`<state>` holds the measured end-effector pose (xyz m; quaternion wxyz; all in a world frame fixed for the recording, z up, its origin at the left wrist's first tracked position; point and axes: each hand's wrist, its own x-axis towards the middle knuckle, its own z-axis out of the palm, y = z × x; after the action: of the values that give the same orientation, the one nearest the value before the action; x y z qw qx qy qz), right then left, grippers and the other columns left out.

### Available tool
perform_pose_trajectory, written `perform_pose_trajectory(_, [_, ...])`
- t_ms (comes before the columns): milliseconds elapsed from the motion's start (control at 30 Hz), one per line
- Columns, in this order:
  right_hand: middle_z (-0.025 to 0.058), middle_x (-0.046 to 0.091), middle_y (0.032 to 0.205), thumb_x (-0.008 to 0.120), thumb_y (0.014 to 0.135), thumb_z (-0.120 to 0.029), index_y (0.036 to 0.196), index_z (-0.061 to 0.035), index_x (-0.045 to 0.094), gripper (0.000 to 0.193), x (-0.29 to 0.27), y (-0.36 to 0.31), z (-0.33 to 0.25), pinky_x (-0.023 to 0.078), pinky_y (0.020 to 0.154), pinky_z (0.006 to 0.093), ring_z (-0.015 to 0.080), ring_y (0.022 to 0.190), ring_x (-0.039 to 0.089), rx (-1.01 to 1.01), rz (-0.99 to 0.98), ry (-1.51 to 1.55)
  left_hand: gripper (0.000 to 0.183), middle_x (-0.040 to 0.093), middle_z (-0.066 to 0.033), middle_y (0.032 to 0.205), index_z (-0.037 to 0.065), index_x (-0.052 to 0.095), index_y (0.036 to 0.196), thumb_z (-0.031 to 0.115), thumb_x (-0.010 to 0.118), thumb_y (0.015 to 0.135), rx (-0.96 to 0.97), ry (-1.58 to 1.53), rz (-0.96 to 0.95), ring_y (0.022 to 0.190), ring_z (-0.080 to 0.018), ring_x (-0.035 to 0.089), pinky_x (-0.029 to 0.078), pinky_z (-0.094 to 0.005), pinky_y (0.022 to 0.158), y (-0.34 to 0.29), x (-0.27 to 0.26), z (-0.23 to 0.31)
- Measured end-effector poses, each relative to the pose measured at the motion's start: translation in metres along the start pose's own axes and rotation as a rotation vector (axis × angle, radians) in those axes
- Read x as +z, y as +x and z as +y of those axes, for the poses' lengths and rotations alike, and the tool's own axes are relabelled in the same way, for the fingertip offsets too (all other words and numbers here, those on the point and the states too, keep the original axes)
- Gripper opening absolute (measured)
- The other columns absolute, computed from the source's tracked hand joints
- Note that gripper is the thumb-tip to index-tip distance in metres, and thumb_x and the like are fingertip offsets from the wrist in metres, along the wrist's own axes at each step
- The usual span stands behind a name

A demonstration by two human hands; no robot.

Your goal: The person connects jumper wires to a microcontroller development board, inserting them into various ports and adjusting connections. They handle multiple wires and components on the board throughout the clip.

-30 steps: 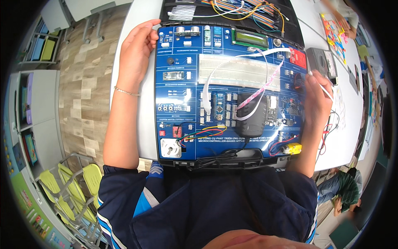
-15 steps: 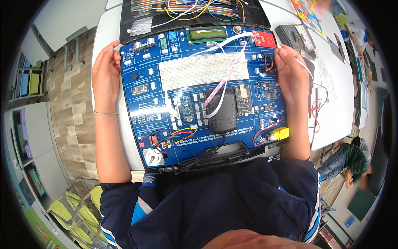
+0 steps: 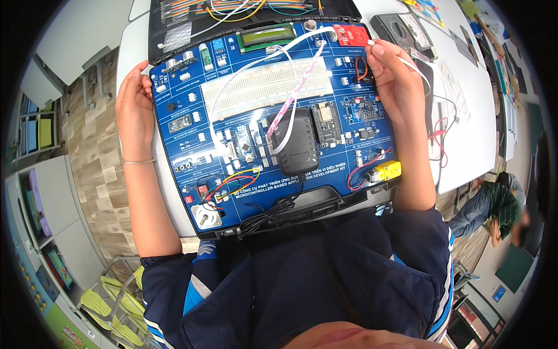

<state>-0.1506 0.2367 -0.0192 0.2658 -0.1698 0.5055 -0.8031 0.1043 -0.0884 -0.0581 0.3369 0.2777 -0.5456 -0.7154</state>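
A blue microcontroller kit board [image 3: 174, 142] lies in an open black case in front of me. My left hand [image 3: 136, 104] holds the case's left edge, fingers curled against it near the far corner. Between the thumb and forefinger of my right hand [image 3: 395, 78] is the small white plug [image 3: 371, 42] of a white cable, beside the red module [image 3: 351, 36]. That cable trails behind the hand. Other white and pink-patterned ribbon cables [image 3: 294, 96] arch over the breadboard [image 3: 267, 87]. A black power adapter [image 3: 297, 142] rests on the board, partly covering it.
Jumper wires [image 3: 244, 10] fill the raised lid at the far side. A black multimeter [image 3: 401, 35] and red test leads [image 3: 439, 132] lie on the white table [image 3: 465, 157] to the right. Green chairs [image 3: 96, 305] stand at lower left; another person [image 3: 494, 200] is at far right.
The case, table and both hands appear shifted left and slightly up in the view, with a small turn of the whole scene. Both hands keep the same holds.
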Motion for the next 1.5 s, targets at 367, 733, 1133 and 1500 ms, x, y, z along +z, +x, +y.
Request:
perform_pose_trajectory(367, [0.0168, 0.070, 0.101, 0.070, 0.088, -0.002, 0.106, 0.0088, 0.063, 0.022, -0.0002, 0.0010, 0.0006, 0.056, 0.089, 0.0281, 0.0202, 0.095, 0.069, 0.006, -0.014, -0.008, 0.032, 0.053, 0.0015, 0.080, -0.006, 0.057, 0.126, 0.016, 0.051, 0.103, 0.003, -0.024, -0.015, 0.075, -0.0062, 0.047, 0.041, -0.0205, 0.070, 0.0009, -0.0020, -0.0008])
perform_pose_trajectory(733, [0.0168, 0.068, 0.103, 0.068, 0.088, 0.001, 0.105, 0.0089, 0.063, 0.019, -0.0032, 0.0036, 0.0033, 0.056, 0.090, 0.0277, 0.0206, 0.098, 0.068, -0.078, 0.068, 0.042, 0.033, 0.054, 0.0017, 0.080, -0.006, 0.057, 0.126, 0.016, 0.052, 0.103, 0.012, -0.020, -0.020, 0.074, -0.0054, 0.049, 0.042, -0.0199, 0.068, 0.0014, -0.0035, -0.0018])
perform_pose_trajectory(1133, [0.0137, 0.067, 0.101, 0.068, 0.088, 0.000, 0.104, 0.0060, 0.062, 0.018, -0.0067, 0.0041, 0.0040, 0.055, 0.089, 0.0276, 0.0195, 0.097, 0.067, -0.061, 0.040, 0.063, 0.034, 0.054, 0.0018, 0.081, -0.007, 0.057, 0.127, 0.015, 0.052, 0.102, 0.007, -0.036, -0.029, 0.075, -0.0051, 0.049, 0.041, -0.0195, 0.069, 0.0015, -0.0038, -0.0024])
perform_pose_trajectory(1500, [0.0152, 0.068, 0.104, 0.069, 0.087, 0.002, 0.105, 0.0058, 0.062, 0.020, -0.0046, 0.0045, 0.0043, 0.055, 0.091, 0.0281, 0.0207, 0.098, 0.067, -0.047, 0.054, 0.065, 0.034, 0.055, 0.0015, 0.082, -0.008, 0.057, 0.127, 0.015, 0.052, 0.102, 0.015, -0.021, -0.020, 0.076, -0.0055, 0.050, 0.042, -0.0198, 0.071, 0.0006, -0.0026, -0.0003])
